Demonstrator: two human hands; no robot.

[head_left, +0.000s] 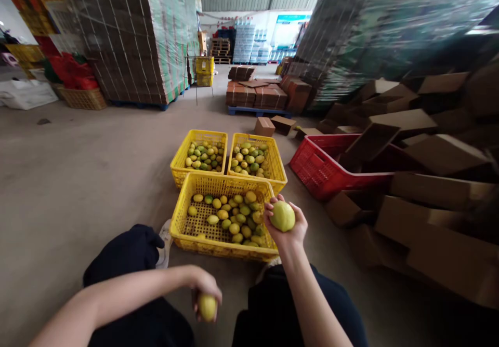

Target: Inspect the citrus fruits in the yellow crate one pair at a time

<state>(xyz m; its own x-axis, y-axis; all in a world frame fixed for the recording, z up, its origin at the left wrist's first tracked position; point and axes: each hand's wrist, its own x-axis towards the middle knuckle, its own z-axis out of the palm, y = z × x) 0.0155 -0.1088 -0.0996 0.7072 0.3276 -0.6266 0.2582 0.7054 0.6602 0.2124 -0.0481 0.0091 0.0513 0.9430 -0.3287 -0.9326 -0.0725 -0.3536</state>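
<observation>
My left hand [206, 283] grips a yellow lemon [207, 308] between my legs, my right hand [297, 228] cups a greenish lemon [283, 216] by the front yellow crate [222, 248], and handling appears unfinished, loose lemons [234, 228] remaining inside.

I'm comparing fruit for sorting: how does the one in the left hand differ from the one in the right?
The right fruit is pale yellow-green; the left fruit is yellower.
The right fruit looks bigger in this view than the left fruit.
The right fruit rests in the upturned right hand; the left fruit sits lower in the picture, under the curled, blurred left hand.
Both are roundish, each held in one hand.
</observation>
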